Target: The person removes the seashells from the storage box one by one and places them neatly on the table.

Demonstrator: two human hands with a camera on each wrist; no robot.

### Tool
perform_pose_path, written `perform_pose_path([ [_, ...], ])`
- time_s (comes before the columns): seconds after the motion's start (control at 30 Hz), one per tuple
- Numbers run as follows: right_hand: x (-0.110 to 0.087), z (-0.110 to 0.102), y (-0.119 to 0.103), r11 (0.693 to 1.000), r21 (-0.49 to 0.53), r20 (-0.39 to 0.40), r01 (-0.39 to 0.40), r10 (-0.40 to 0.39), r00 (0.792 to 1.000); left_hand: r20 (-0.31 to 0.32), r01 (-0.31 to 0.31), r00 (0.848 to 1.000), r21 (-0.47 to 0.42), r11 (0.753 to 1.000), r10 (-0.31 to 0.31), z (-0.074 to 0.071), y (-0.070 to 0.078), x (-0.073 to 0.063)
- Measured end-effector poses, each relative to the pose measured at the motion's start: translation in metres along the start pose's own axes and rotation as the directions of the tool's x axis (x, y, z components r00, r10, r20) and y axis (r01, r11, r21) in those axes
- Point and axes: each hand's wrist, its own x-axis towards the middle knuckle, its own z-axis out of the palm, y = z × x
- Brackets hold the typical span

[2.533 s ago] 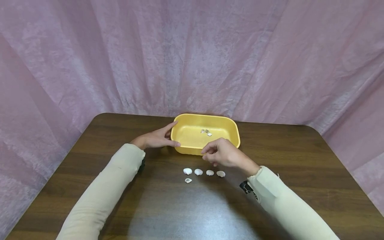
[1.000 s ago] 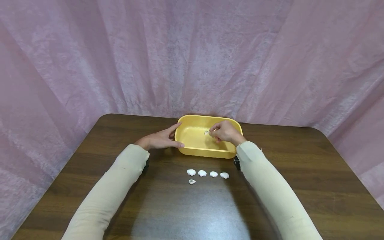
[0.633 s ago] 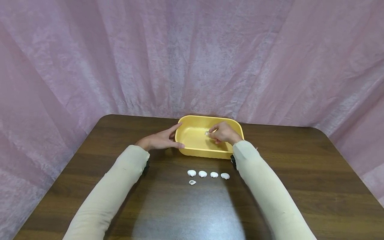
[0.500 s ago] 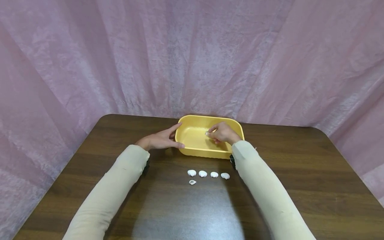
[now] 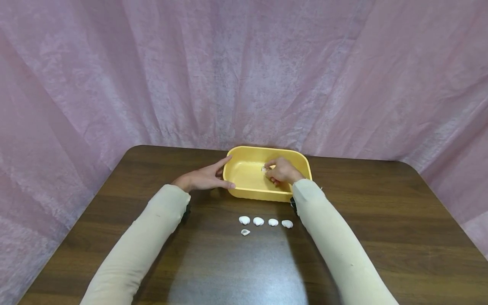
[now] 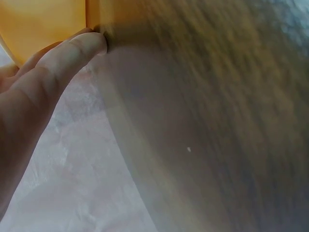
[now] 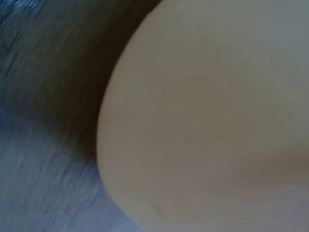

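A yellow plastic basin (image 5: 263,195) stands near the far edge of the table. My left hand (image 5: 203,177) spans its left end, fingers at the far rim and thumb at the near rim. In the left wrist view, a nearly straight finger (image 6: 63,60) lies against the basin's side (image 6: 43,21). Inside the basin, my right hand (image 5: 283,170) reaches down, index finger and thumb right at small seashells (image 5: 264,169). I cannot tell whether they pinch one. In the right wrist view, a blurred pale surface hides the fingers.
Several white seashells (image 5: 258,221) lie in a row on the brown wooden table (image 5: 366,203), in front of the basin. One smaller shell (image 5: 245,232) lies below the left end of the row. A pink curtain (image 5: 244,76) hangs behind the table.
My right hand has moved from over the basin's near rim down inside it, to the small shells, with slight finger shifts lately. My left hand stays at the basin's left end.
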Motion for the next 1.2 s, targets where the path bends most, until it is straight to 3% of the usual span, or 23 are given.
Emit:
perform_pose_path([
  [0.23,-0.001,0.000,0.003,1.000,-0.008,0.041,0.005,-0.005,0.999,-0.002,0.000,1.000,-0.001,1.000,0.000,0.001,0.000,-0.001],
  [0.4,-0.004,0.003,0.004,1.000,0.003,0.011,-0.025,0.025,1.000,0.001,-0.001,1.000,-0.005,1.000,0.001,0.001,0.001,0.000],
  [1.2,-0.016,0.002,0.001,0.995,-0.070,0.099,0.070,-0.063,0.993,0.008,-0.009,1.000,-0.018,1.000,0.009,0.000,0.000,0.001],
])
